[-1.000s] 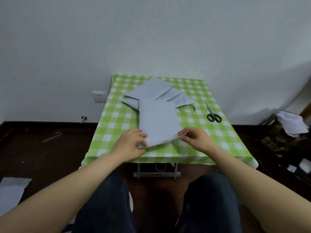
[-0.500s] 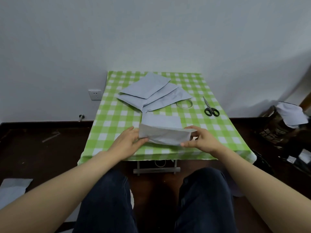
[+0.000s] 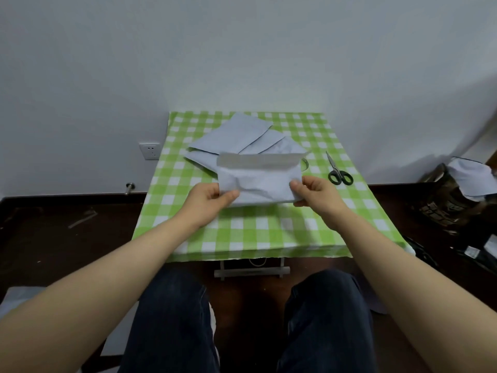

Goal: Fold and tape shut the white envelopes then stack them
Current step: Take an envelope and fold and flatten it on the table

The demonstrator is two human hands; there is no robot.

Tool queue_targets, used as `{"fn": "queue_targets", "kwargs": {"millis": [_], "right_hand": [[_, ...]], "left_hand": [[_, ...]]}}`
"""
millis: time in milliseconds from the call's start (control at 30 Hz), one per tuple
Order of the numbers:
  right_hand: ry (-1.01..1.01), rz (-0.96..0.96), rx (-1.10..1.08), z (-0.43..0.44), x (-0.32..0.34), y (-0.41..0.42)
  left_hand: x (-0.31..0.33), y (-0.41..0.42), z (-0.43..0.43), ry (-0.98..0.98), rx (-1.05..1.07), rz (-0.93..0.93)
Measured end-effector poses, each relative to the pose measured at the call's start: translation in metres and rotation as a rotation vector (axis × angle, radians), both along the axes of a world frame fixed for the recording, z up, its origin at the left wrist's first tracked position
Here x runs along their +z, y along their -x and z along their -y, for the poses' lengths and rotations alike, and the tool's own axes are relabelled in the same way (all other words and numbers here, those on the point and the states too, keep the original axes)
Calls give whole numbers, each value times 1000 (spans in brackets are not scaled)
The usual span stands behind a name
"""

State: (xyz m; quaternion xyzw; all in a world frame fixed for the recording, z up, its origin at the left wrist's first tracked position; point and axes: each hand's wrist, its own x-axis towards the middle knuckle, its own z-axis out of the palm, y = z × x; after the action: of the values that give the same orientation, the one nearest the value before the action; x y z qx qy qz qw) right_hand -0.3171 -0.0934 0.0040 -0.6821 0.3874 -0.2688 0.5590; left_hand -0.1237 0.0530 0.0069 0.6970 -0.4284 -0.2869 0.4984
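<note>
A white envelope (image 3: 262,181) is folded over on itself in the middle of the green checked table (image 3: 242,232), with a grey flap strip along its top edge. My left hand (image 3: 211,201) pinches its left end and my right hand (image 3: 313,193) pinches its right end. Behind it, several more white envelopes (image 3: 234,135) lie fanned out flat on the far part of the table. A clear tape roll (image 3: 304,164) is mostly hidden behind the held envelope's right corner.
Black-handled scissors (image 3: 337,170) lie on the table to the right of my right hand. A dark bag with white paper (image 3: 457,195) stands on the floor at the right. More white paper (image 3: 16,300) lies on the floor at the lower left. The wall is just behind the table.
The envelope lay long and flat toward me; both hands have lifted its near end and folded it away from me, so it is now half as long and farther up the table.
</note>
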Motion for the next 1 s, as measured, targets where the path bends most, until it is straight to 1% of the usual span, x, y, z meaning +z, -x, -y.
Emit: {"fn": "queue_targets", "kwargs": {"millis": [33,67,167,267,333,400,467,533,600,767,867,933,1000], "right_hand": [[33,-69,8,0,-1,0],[64,-152,11,0,-5,0],[121,-355,30,-6,-23,2],[213,-483,9,-15,-35,-1],[259,-544,-14,-20,-39,-4],[248,-607,-30,-23,-42,-7],[219,-670,-49,-25,-45,-10],[187,-704,-75,-25,-46,-13],[179,-726,-91,-25,-45,-14],[174,-764,-108,-24,-44,-13],[170,-775,-104,-25,-45,-14],[170,-775,-97,-25,-46,-13],[162,-776,-85,-25,-46,-13]], "left_hand": [[-1,0,1,5,-7,-45],[-7,0,-1,-15,-11,-51],[-34,4,-8,-111,58,57],[-52,12,-11,-210,163,219],[-55,14,-9,-255,205,262],[-55,16,-7,-336,249,316],[-54,16,-6,-396,280,411],[-55,14,-4,-440,284,482],[-58,11,-1,-498,271,498],[-64,3,5,-565,250,466],[-54,3,9,-589,238,446],[-43,3,16,-592,219,532],[-36,1,31,-505,137,657]]}}
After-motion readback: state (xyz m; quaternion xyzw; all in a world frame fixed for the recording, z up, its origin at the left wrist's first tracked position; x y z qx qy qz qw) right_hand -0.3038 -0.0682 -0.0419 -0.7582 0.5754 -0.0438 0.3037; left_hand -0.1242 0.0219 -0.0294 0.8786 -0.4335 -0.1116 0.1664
